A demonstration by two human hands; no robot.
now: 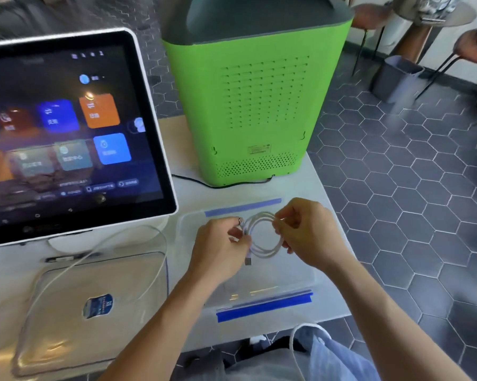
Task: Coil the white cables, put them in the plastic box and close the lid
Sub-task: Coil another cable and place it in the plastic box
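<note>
Head view: person seated at a pale worktop, both bare forearms reaching in from the bottom edge.
Left hand: fingers curled, pinched the left side of a white cable coil; metal plug end hung down just below the grip.
Right hand: fingers closed on the right side of the same coil, thumb and fingertips pressed on the loops.
Coil: several round loops of thin white cable, held up between the two hands, directly over the open box, not touching its floor as far as could be told.
Box: clear plastic rectangular box with blue clip strips on near and far rims, sat on the worktop in front of the person; open, inside looked bare under the coil.
Lid: clear plastic lid with a blue round-cornered sticker, lay flat on the worktop left of the box.
Second cable: loose white cable ran in a wide arc over the lid and up toward the monitor base, uncoiled.
Third cable: white cord looped on the person's lap at bottom edge.
Monitor: white-framed touchscreen monitor, lit with coloured tiles, stood at left rear.
Green unit: bright green vented plastic appliance with grey top, behind the box, black cord at its foot.
Floor: dark hexagon tiles at right.
</note>
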